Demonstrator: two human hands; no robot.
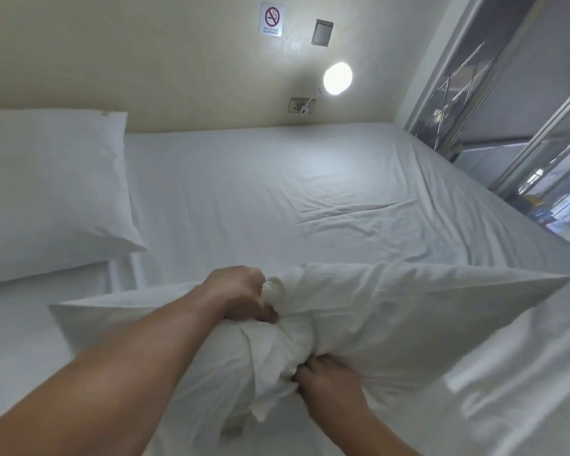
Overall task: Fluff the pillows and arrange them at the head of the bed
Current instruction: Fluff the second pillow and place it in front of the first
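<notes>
A white pillow (408, 317) is held up in front of me over the near part of the bed, its corners pointing left and right. My left hand (241, 294) is clenched on a bunch of its cover at the top middle. My right hand (326, 380) grips the bunched fabric lower down. A second white pillow (50, 189) lies flat on the bed at the far left against the wall, with another one partly showing beneath it (46, 278).
The bed (277, 192) has a white fitted sheet with creases in the middle. A cream wall behind carries a no-smoking sign (272, 19), a lit round lamp (338, 78) and a socket (301, 105). Glass sliding doors (507, 110) run along the right.
</notes>
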